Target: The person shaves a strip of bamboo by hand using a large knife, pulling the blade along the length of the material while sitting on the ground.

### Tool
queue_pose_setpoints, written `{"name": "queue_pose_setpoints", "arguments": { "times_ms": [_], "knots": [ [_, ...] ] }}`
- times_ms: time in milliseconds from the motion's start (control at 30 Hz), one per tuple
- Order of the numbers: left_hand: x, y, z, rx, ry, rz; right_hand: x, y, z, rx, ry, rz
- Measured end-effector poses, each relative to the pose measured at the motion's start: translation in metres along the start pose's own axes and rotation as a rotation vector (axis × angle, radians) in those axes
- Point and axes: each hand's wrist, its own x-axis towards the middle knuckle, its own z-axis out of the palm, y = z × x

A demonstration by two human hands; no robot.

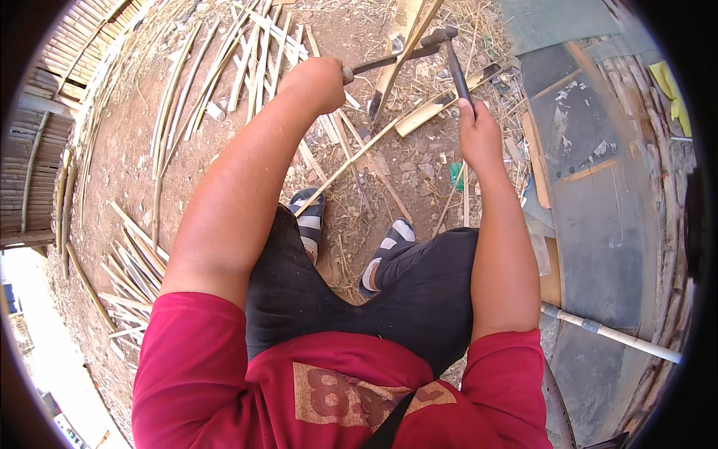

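Long dark-bladed knife (pixel 374 65) crosses tan split-bamboo strip (pixel 388 84); black-handled hammer (pixel 459 77) at blade tip.
Left hand (pixel 315 84) fingers wrap knife handle, right hand (pixel 481 138) fingers hammer's. Room on brown dirt ground (pixel 120 161) leftward; grey flat panels (pixel 598 258) bound right.

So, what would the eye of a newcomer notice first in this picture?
Probably the hammer in the right hand and the dark blade in the left hand, close together near the top centre. Next may come the red shirt at the bottom, and the pale strips scattered at upper left.
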Motion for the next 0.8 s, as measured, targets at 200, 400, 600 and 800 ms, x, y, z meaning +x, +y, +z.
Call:
{"name": "queue_pose_setpoints", "arguments": {
  "times_ms": [200, 400, 600, 800],
  "knots": [
    [-0.002, -0.001, 0.006, -0.042, -0.012, -0.004, 0.003, -0.009, -0.014, 0.219, 0.119, -0.04],
    [-0.003, -0.002, 0.008, -0.033, -0.008, -0.023, -0.007, 0.0, 0.004, -0.034, 0.069, -0.043],
    [-0.004, -0.007, 0.01, -0.025, -0.025, -0.008, -0.002, -0.003, -0.018, 0.336, 0.24, -0.106],
    [-0.002, -0.013, 0.01, -0.073, -0.031, -0.028, -0.006, 0.015, 0.001, -0.137, 0.035, -0.017]
  ]
}}
